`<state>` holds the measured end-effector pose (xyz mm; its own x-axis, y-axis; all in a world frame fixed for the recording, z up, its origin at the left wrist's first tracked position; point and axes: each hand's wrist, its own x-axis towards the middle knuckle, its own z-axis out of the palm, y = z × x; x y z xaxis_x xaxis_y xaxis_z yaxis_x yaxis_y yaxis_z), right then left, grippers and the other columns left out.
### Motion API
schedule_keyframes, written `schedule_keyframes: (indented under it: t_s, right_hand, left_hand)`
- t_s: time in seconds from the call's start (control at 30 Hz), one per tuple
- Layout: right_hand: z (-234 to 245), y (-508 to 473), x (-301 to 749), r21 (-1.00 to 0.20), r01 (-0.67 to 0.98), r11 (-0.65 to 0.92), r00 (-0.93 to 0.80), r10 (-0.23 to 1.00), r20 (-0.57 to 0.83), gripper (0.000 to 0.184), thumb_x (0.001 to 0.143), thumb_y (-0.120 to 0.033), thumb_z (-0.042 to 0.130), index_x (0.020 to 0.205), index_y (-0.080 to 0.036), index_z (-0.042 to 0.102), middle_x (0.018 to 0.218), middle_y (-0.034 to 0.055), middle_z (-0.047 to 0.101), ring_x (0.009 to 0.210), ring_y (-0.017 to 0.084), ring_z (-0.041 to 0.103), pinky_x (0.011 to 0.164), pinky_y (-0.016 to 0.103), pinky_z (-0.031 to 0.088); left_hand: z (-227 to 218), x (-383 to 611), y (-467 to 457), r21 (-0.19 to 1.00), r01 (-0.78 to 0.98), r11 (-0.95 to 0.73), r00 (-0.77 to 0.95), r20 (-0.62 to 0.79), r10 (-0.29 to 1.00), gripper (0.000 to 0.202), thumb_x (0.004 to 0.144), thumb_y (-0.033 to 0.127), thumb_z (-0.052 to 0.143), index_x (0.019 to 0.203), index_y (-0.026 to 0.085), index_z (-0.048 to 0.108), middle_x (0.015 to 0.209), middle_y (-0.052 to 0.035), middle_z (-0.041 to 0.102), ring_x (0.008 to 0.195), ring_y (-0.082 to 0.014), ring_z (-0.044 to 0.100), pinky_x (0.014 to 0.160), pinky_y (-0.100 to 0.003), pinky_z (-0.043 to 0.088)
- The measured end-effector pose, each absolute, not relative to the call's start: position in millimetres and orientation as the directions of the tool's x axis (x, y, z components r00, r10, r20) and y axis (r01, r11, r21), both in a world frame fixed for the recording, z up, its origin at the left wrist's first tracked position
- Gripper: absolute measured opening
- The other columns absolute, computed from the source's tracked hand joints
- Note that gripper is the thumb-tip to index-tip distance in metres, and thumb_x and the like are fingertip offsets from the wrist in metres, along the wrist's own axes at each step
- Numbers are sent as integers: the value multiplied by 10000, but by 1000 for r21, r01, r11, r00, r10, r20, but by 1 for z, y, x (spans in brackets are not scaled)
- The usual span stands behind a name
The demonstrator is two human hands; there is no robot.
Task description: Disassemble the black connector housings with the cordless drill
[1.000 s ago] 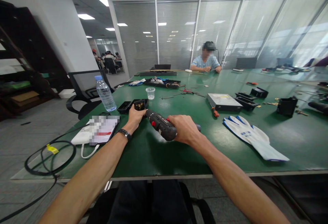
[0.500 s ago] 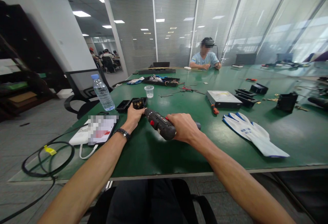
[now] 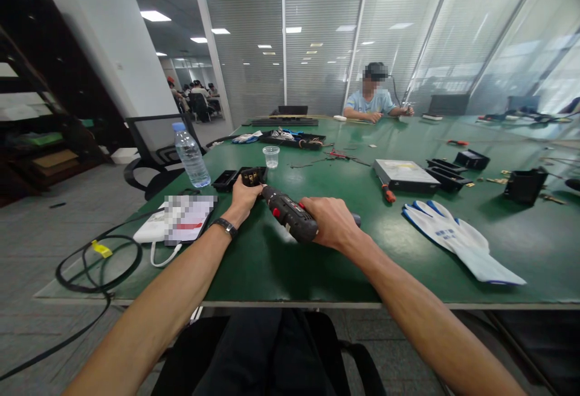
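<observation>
The right hand (image 3: 331, 220) is still gripping the drill (image 3: 290, 215) at the part (image 3: 252, 175) (left hand (image 3: 243, 199) clamping it), the work holding steady.

The green table (image 3: 326, 182) offers a free lane between the small clear plastic cup (image 3: 270, 158) and the flat silver-topped black box (image 3: 405, 174); thin red and black wires (image 3: 338, 154) cross its far end. A blue-capped clear plastic bottle (image 3: 193, 159) obstructs leftward.
</observation>
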<state>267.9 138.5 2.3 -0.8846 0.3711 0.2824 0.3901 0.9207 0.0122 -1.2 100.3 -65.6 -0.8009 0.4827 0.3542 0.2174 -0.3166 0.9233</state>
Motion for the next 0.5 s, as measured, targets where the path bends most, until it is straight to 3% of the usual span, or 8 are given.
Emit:
schedule_keyframes:
  t_s: [0.27, 0.5]
  right_hand:
    - [2, 137, 268, -17, 381, 925, -884, 369, 286, 254, 815, -446, 610, 962, -239, 601, 902, 48, 735, 772, 220, 670, 588, 315, 237]
    - [3, 141, 269, -8, 372, 928, -898, 362, 248, 303, 817, -443, 598, 1034, -233, 620, 975, 57, 702, 803, 220, 664, 588, 323, 251]
  left_hand:
    - [-65, -1, 100, 913, 253, -321, -791, 386, 474, 464, 520, 129, 844, 942, 138, 653, 921, -40, 699, 827, -158, 639, 804, -306, 534]
    - [-68, -5, 102, 919, 261, -297, -773, 383, 506, 461, 539, 141, 836, 962, 136, 653, 913, -39, 696, 814, -161, 639, 754, -287, 528]
